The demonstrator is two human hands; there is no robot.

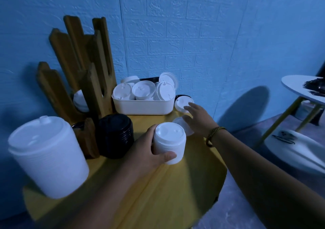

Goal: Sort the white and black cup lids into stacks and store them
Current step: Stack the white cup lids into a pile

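Note:
My left hand (151, 151) grips a short stack of white lids (169, 141) standing on the yellow round table (175, 193). My right hand (198, 117) reaches with spread fingers over a single white lid (181, 123) lying on the table, close to another white lid (181, 103) at the table's far edge; whether the fingers touch either lid is unclear. A white tub (143, 106) at the back holds several loose white lids. A stack of black lids (114, 135) stands left of my left hand. A tall stack of white lids (47, 156) stands at the near left.
A wooden slotted holder (84, 73) stands at the back left with white lids (80, 102) in one slot. The blue brick wall is right behind the table. A white side table (302, 89) and a white object on the floor are at the right.

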